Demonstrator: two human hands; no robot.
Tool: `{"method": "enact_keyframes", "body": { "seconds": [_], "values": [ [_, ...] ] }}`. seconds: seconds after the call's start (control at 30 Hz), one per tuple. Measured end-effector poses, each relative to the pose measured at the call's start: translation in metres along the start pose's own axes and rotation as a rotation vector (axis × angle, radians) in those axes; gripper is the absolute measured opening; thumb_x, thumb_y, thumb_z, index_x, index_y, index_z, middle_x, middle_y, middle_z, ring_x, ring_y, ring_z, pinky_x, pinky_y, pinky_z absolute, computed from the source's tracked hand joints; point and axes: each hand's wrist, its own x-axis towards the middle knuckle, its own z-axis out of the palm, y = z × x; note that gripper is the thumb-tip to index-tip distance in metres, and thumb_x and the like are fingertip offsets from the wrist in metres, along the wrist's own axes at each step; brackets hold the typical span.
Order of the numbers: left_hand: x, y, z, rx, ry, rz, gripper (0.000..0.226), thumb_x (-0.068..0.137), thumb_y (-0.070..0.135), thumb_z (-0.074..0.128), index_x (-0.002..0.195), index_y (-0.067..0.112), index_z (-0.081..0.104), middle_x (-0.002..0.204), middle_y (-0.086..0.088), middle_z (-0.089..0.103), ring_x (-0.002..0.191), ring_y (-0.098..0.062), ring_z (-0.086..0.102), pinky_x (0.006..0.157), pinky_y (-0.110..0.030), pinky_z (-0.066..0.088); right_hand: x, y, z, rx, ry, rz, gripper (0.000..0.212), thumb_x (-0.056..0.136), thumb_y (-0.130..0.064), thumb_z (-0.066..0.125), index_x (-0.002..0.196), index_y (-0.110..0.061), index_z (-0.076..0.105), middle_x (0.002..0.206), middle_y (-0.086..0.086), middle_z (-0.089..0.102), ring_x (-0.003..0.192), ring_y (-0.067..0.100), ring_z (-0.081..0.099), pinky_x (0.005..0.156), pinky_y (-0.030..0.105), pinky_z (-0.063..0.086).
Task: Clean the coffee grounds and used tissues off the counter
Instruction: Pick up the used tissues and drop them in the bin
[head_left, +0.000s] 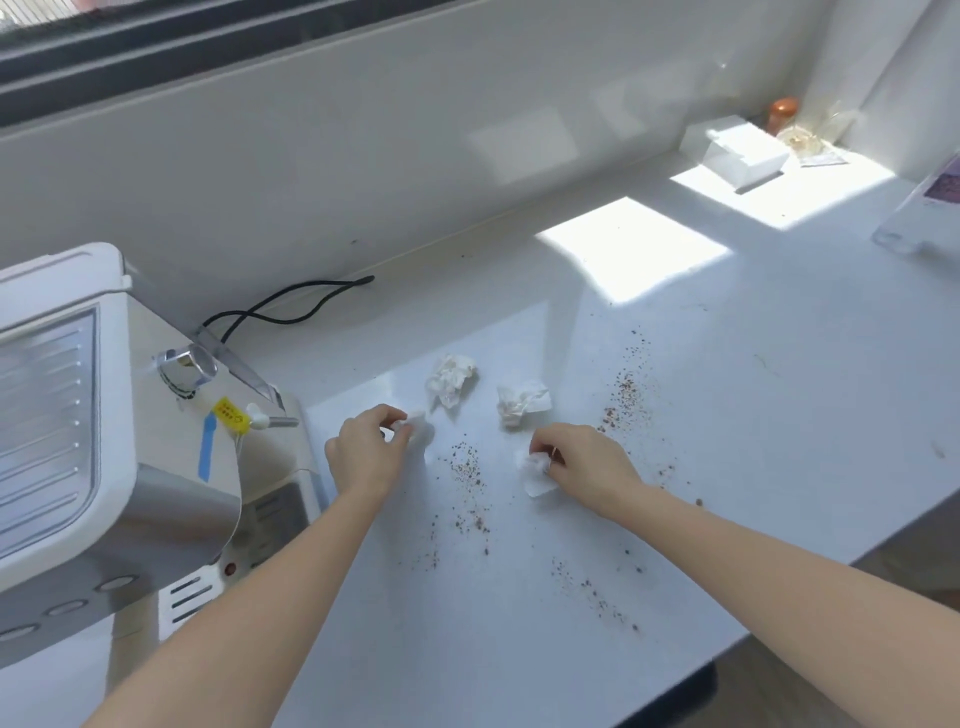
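Brown coffee grounds (470, 486) lie scattered over the white counter (727, 415), with further patches at the right (626, 397) and near the front (597, 592). My left hand (366, 449) pinches a crumpled white tissue (418, 426). My right hand (584, 460) grips another crumpled tissue (535, 470) that rests on the counter. Two more crumpled tissues lie loose just beyond the hands, one at the left (449, 379) and one at the right (522, 402).
A coffee machine (104, 441) stands at the left, with a black cable (291, 306) behind it. A white tissue box (737, 150) and a small orange-lidded jar (782, 111) sit at the far right corner. A clear package (924, 208) lies at the right edge.
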Motion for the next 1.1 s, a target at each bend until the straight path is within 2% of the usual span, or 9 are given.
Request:
{"method": "enact_keyframes", "body": {
  "seconds": [0.13,0.27,0.33,0.43,0.63,0.77,0.87,0.97,1.1],
  "values": [
    [-0.013,0.007,-0.013,-0.085,0.031,0.019,0.008,0.083,0.039,0.063,0.079,0.032,0.062,0.076,0.013,0.062,0.079,-0.016,0.056,0.08,-0.035,0.033,-0.008,-0.013,-0.008,0.287,0.11,0.042,0.02,0.078,-0.015,0.056,0.073,-0.035,0.054,0.075,-0.015,0.062,0.072,0.01,0.059,0.063,0.031,0.047],
    [-0.037,0.025,-0.027,-0.145,0.04,0.055,0.011,0.082,0.042,0.065,0.075,0.034,0.06,0.072,0.02,0.06,0.082,-0.015,0.059,0.087,-0.04,0.041,-0.017,-0.024,-0.021,0.455,0.153,0.064,0.006,0.078,-0.024,0.062,0.075,-0.03,0.062,0.072,-0.015,0.064,0.069,0.006,0.059,0.066,0.029,0.048],
    [-0.052,0.034,-0.033,-0.186,0.039,0.078,0.014,0.08,0.044,0.065,0.072,0.035,0.06,0.069,0.024,0.059,0.08,-0.012,0.058,0.086,-0.041,0.044,-0.026,-0.026,-0.027,0.525,0.166,0.09,0.006,0.078,-0.02,0.062,0.077,-0.025,0.065,0.076,-0.006,0.068,0.075,0.014,0.062,0.069,0.032,0.05],
    [-0.077,0.046,-0.037,-0.238,0.009,0.089,0.012,0.079,0.039,0.068,0.069,0.035,0.062,0.07,0.023,0.061,0.077,-0.008,0.058,0.088,-0.043,0.047,-0.047,-0.023,-0.034,0.65,0.175,0.121,0.02,0.077,-0.005,0.058,0.072,-0.023,0.063,0.078,0.0,0.067,0.074,0.017,0.058,0.069,0.029,0.047],
    [-0.133,0.068,-0.028,-0.29,-0.068,0.152,0.018,0.077,0.031,0.069,0.065,0.04,0.059,0.071,0.018,0.064,0.081,-0.012,0.063,0.073,-0.031,0.049,-0.103,-0.002,-0.042,0.778,0.154,0.167,0.015,0.083,-0.001,0.055,0.087,-0.013,0.062,0.073,0.006,0.057,0.067,0.015,0.05,0.065,0.026,0.041],
    [-0.167,0.078,-0.015,-0.265,-0.155,0.201,0.018,0.078,0.029,0.069,0.067,0.04,0.059,0.073,0.013,0.066,0.077,-0.011,0.063,0.069,-0.03,0.049,-0.146,0.02,-0.051,0.807,0.023,0.164,0.012,0.086,-0.005,0.055,0.094,-0.012,0.06,0.077,0.007,0.059,0.064,0.014,0.056,0.063,0.022,0.046],
    [-0.196,0.082,-0.006,-0.263,-0.259,0.255,0.005,0.077,0.03,0.07,0.073,0.031,0.066,0.073,0.012,0.066,0.069,-0.009,0.059,0.064,-0.023,0.044,-0.175,0.04,-0.053,0.779,-0.099,0.167,0.013,0.084,-0.005,0.057,0.09,-0.016,0.061,0.079,0.005,0.057,0.067,0.013,0.055,0.06,0.018,0.049],
    [-0.236,0.082,0.006,-0.207,-0.402,0.351,0.006,0.076,0.037,0.065,0.076,0.031,0.067,0.072,0.017,0.066,0.064,-0.004,0.056,0.061,-0.021,0.044,-0.203,0.063,-0.042,0.768,-0.207,0.179,0.018,0.082,-0.001,0.055,0.087,-0.017,0.063,0.078,0.001,0.06,0.066,0.009,0.057,0.057,0.016,0.049],
    [-0.297,0.069,0.037,-0.051,-0.621,0.487,0.004,0.08,0.035,0.062,0.081,0.032,0.065,0.079,0.017,0.066,0.067,-0.004,0.057,0.067,-0.028,0.05,-0.238,0.096,-0.013,0.755,-0.317,0.244,0.017,0.081,-0.004,0.058,0.095,-0.012,0.065,0.088,0.004,0.065,0.079,0.014,0.063,0.069,0.022,0.055]
  ]
}}
